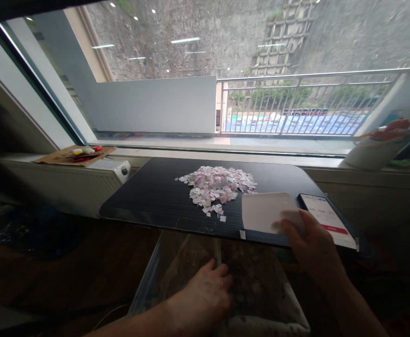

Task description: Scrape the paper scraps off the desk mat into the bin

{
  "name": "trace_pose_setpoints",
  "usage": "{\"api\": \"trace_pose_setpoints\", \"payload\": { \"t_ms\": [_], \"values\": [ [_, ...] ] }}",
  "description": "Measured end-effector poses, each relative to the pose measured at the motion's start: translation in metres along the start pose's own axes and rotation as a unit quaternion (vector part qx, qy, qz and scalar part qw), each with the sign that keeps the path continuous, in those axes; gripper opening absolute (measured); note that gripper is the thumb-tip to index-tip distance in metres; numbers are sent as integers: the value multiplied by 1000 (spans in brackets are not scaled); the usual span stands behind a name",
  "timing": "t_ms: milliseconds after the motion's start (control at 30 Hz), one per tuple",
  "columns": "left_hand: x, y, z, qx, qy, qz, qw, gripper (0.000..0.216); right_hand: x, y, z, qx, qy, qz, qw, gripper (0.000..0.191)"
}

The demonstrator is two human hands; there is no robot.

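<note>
A pale, flat, round-cornered plastic card [266, 210] is held in my right hand [308, 238] over the right part of the black tabletop [149, 187]. Left of the card lies a loose heap of small white and pink paper squares [219, 182], a few scattered toward the front edge. Below that edge, my left hand [210, 285] has its fingers closed on what looks like clear plastic [173, 262], part of a bag or liner hanging under the table. Its fingertips are partly hidden. One paper square [242, 234] rests at the table's front edge.
A phone [327, 220] showing a timer lies on the table's right side. At left, a radiator [85, 180] carries cardboard [50, 157] with small coloured items. A white container [373, 152] stands on the sill at right. Behind is a large window.
</note>
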State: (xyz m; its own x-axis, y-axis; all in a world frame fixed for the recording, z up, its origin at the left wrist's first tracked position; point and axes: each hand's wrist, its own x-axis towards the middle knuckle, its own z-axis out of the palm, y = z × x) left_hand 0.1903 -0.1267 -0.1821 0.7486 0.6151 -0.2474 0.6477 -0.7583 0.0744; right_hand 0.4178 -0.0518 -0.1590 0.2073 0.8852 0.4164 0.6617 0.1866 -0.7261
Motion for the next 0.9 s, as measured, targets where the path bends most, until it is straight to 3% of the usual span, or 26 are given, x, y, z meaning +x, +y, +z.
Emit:
{"api": "trace_pose_setpoints", "payload": {
  "t_ms": [300, 600, 900],
  "values": [
    [-1, 2, -2, -4, 3, 3, 1000, 14, 5, 8, 2, 123, -55, 84, 987, 23],
    [-1, 0, 2, 7, 19, 9, 1000, 15, 11, 9, -7, 167, -91, 105, 976, 21],
    [1, -1, 12, 19, 33, 23, 999, 12, 15, -7, 41, 157, -76, 9, 985, 26]
  ]
}}
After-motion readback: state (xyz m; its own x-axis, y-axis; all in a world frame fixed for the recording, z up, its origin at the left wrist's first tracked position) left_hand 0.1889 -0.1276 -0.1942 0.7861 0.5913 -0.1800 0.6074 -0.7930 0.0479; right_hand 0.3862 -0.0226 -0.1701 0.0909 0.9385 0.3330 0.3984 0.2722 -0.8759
